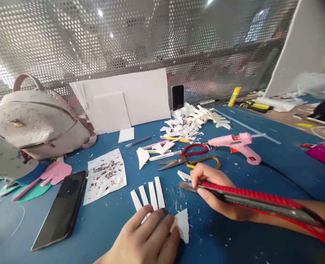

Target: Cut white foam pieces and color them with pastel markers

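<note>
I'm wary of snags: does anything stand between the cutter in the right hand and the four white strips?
Nothing sizeable visible stands between the red cutter in the right hand and the far ends of the white strips; only small bits dot the blue table there. The left hand covers the strips' near ends.

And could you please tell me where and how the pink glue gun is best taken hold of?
Probably by the handle, coming from the near right: the pink glue gun points its nozzle left, toward the scissors, while the handle slants nearer and rightward. Mind the black cord leaving its end.
</note>
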The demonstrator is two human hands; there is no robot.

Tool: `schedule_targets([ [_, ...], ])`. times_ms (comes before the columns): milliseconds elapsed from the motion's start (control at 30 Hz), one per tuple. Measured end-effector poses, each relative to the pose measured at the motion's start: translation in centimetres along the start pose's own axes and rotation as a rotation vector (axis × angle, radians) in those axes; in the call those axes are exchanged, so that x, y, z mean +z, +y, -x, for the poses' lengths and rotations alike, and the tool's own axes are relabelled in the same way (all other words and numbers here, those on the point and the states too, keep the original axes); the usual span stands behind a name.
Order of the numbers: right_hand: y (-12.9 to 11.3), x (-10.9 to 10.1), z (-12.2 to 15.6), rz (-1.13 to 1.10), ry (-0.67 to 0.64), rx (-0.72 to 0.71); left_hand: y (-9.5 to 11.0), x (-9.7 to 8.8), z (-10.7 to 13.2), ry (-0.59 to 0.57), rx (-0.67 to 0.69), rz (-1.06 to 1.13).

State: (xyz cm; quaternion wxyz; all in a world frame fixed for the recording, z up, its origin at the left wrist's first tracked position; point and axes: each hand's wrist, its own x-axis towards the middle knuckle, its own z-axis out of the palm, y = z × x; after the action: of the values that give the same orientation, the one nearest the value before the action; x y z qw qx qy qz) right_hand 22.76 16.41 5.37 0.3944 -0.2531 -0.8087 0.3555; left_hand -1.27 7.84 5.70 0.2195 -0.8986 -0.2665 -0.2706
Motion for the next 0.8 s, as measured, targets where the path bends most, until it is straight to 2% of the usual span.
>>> schedule_targets([
  [100,0.5,0.4,0.2,-0.062,-0.069,-0.012,0.0,0.4,0.1,-0.015,0.004,-0.011],
  [267,0.9,0.3,0.6,-0.094,-0.066,0.043,0.2,0.8,-0.1,0.001,-0.014,-0.048],
  [433,0.1,0.1,1.2,0.033,-0.076,-0.114,0.5,0.9,-0.1,-0.07,-0.076,-0.018],
  [533,-0.2,0.3,1.6,0.041,-0.14,-0.188,0.4,1.2,0.0,-0.006,-0.169,0.091],
  [567,-0.3,0.4,1.7,0.045,-0.166,-0.197,0.3,1.2,0.0,0.069,-0.21,0.132],
  [600,-0.3,0.5,1.8,0.052,-0.189,-0.202,0.2,1.3,0.1,0.045,-0.226,0.178],
  [633,-0.3,0.7,1.9,0.063,-0.213,-0.208,0.1,1.3,0.2,-0.03,-0.222,0.209],
  [700,-0.5,0.9,1.9,0.083,-0.252,-0.229,0.0,1.2,0.5,-0.071,-0.214,0.215],
  [800,-1.0,1.0,1.7,0.147,-0.275,-0.268,-0.1,1.0,1.1,-0.069,-0.182,0.176],
])
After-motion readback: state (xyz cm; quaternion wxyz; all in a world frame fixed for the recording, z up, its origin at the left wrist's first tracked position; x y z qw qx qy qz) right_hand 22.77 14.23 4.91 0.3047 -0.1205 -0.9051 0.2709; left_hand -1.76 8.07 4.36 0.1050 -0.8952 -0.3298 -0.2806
